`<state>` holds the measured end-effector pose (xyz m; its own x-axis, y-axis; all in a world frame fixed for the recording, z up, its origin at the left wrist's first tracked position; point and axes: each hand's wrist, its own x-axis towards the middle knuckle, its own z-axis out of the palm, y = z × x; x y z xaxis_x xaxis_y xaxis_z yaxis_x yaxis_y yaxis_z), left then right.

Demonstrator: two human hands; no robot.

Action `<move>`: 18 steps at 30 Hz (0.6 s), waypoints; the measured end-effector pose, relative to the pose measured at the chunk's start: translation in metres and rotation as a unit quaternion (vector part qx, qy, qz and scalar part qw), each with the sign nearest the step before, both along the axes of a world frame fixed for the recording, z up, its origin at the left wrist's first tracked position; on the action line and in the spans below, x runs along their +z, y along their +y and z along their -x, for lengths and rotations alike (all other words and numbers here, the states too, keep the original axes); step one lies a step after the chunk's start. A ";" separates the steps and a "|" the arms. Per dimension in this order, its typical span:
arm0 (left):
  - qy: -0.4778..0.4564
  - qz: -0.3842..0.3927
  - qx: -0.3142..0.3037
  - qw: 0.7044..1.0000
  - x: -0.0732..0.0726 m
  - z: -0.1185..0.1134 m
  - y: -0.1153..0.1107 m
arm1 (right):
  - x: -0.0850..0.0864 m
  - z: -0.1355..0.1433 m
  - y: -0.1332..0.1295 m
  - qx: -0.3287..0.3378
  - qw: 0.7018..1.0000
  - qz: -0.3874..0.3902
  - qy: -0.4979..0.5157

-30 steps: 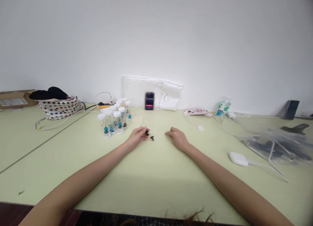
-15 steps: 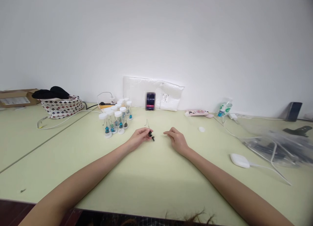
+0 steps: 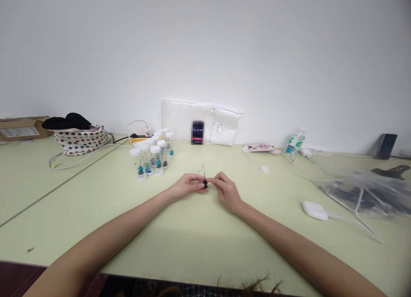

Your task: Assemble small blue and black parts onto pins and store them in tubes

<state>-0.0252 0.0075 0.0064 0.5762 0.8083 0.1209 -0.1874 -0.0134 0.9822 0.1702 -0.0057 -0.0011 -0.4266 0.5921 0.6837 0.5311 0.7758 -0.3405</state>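
Note:
A small piece of black beads on a thin bent wire [image 3: 205, 184] stands upright just above or on the table, at the middle of the view. My left hand [image 3: 189, 185] pinches its beads between thumb and fingers. From the other side, my right hand [image 3: 227, 192] reaches in with its index finger stretched out, the tip at the wire just above the beads. Its other fingers are curled, and I see no grip on the piece. To the left stand several clear tubes with white caps [image 3: 155, 149], holding wires with blue or dark beads.
A phone [image 3: 197, 132] leans on a white plastic package [image 3: 180, 117] by the wall. A white disc [image 3: 265, 169] lies right of my hands. Farther right are a bottle [image 3: 294, 142], a white charger [image 3: 314, 210] and cables. A patterned basket [image 3: 81, 142] sits at far left.
My left hand has brought the beaded wire right and slightly nearer, turning it more upright. My right hand has moved left, and its index finger now meets the piece.

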 end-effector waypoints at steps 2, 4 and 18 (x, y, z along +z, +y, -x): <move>0.002 0.003 -0.002 1.000 0.000 -0.001 -0.001 | -0.001 0.000 0.000 0.009 1.000 -0.002 0.007; 0.003 0.005 -0.002 1.000 0.001 -0.001 -0.001 | -0.001 0.001 -0.001 0.013 1.000 -0.004 0.010; -0.002 0.016 0.010 1.000 -0.002 -0.001 0.000 | 0.000 0.000 -0.001 0.014 1.000 -0.003 0.015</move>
